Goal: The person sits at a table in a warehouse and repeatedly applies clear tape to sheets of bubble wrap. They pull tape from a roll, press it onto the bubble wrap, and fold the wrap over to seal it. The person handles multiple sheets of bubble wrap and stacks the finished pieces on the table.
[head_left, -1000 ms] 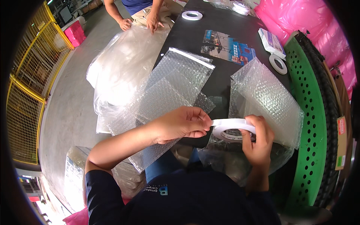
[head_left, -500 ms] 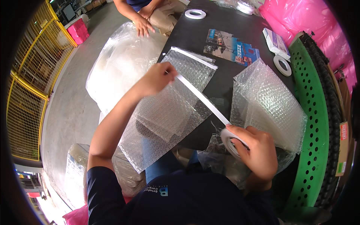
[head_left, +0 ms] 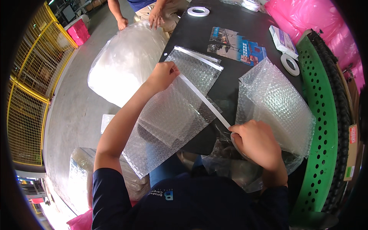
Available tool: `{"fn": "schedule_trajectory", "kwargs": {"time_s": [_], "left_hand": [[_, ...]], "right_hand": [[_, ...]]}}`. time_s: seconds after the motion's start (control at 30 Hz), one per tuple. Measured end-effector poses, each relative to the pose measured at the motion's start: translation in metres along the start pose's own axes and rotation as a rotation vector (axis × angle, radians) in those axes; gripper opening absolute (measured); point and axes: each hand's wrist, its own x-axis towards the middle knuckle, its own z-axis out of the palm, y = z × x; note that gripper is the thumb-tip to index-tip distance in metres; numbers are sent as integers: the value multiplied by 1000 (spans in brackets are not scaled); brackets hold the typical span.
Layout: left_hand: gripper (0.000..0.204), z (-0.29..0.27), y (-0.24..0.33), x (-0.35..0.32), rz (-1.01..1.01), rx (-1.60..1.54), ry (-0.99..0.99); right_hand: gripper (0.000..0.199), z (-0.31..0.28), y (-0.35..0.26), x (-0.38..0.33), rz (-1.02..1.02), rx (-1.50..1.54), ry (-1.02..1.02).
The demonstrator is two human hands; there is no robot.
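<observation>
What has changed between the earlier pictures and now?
The left hand has moved forward and left, away from the right hand, drawing out a long white tape strip. The tape roll, gripped in the right hand, has turned and is now mostly hidden by it. Neither hand visibly let go. The big plastic bag now looks rounder. The bubble wrap at right and printed sheets stayed put.

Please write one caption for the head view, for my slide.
Left hand and right hand holding white tape taut over clear bubble wrap.
</observation>
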Motion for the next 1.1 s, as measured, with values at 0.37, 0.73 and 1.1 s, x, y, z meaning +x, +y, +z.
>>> {"fn": "schedule_trajectory", "kwargs": {"time_s": [0.37, 0.73, 1.1], "left_hand": [[14, 1, 6, -3, 9, 11, 24], [26, 23, 17, -9, 66, 394, 125], [116, 45, 85, -41, -102, 568, -91]], "right_hand": [[16, -1, 8, 10, 30, 0, -20], [16, -4, 8, 17, -5, -6, -33], [16, -2, 12, 19, 40, 1, -49]]}}
